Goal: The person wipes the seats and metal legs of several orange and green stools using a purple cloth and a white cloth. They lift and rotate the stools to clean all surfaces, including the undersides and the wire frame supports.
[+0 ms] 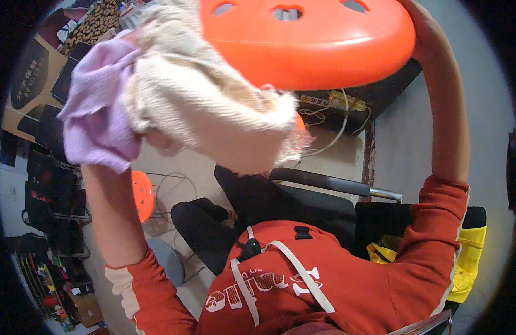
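A round orange plastic stool seat (308, 50) with cut-out holes is raised close in front of me, running past the picture's top edge. My right hand (417, 25) holds its right rim; the fingers are hidden behind it. A bunched cream cloth (216, 113) hangs from my left hand (161, 142) and overlaps the seat's left side. A lilac cloth (99, 100) wraps over the same hand and wrist, so that only a few fingers show. Part of another orange thing shows behind the cream cloth's right end.
Below left stand another orange stool (143, 197) with thin metal legs and a grey round seat (168, 261). A black armrest (320, 180) crosses beside my legs. Cables (339, 134) trail by a dark box ahead. Yellow fabric (467, 264) lies over a black chair; a pale wall (408, 146) rises at the right.
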Tool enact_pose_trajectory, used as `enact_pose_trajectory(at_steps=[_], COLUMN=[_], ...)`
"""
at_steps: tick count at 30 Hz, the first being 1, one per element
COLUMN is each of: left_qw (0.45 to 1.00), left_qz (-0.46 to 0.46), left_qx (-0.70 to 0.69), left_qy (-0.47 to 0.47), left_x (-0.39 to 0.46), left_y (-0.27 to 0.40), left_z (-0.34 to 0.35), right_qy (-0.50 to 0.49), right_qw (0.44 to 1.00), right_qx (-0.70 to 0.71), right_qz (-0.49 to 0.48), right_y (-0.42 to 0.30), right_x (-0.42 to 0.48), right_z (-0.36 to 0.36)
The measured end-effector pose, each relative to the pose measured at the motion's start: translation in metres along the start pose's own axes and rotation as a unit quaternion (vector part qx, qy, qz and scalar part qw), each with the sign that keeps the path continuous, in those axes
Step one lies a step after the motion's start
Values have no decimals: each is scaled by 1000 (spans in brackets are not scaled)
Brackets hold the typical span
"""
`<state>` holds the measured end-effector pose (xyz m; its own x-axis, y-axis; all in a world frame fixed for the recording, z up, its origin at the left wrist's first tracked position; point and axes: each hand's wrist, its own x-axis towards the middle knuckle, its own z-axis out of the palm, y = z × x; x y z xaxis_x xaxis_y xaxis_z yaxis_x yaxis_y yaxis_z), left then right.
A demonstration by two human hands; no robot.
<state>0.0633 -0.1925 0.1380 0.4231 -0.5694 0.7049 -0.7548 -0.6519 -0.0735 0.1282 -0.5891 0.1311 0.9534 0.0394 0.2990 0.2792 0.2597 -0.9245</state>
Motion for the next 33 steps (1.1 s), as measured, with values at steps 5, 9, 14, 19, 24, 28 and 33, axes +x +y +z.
enact_pose_trajectory(at_steps=[5,9,14,19,24,28,33], left_qw=[993,972,966,681,158,177,159], left_qz=[3,7,-9,-238,-486,-541,-597], left_qx=[-118,-232,-230,-659,-848,-804,-753], left_qy=[-11,-37,-121,-213,-140,-170,-226], left_x=[17,26,31,35,6,-22,-70], left_y=[16,31,44,57,83,108,142], left_z=[58,104,164,233,317,347,414], right_qy=[16,-3,80,146,186,182,135], right_qw=[997,988,980,952,922,901,857], right_qx=[-19,-38,-64,-124,-173,-218,-241], right_qz=[72,149,170,240,293,329,434], right_y=[-2,3,28,45,93,141,200], right_x=[-9,-14,-21,-22,-30,-58,-97], right_z=[-49,-120,-161,-193,-234,-269,-315])
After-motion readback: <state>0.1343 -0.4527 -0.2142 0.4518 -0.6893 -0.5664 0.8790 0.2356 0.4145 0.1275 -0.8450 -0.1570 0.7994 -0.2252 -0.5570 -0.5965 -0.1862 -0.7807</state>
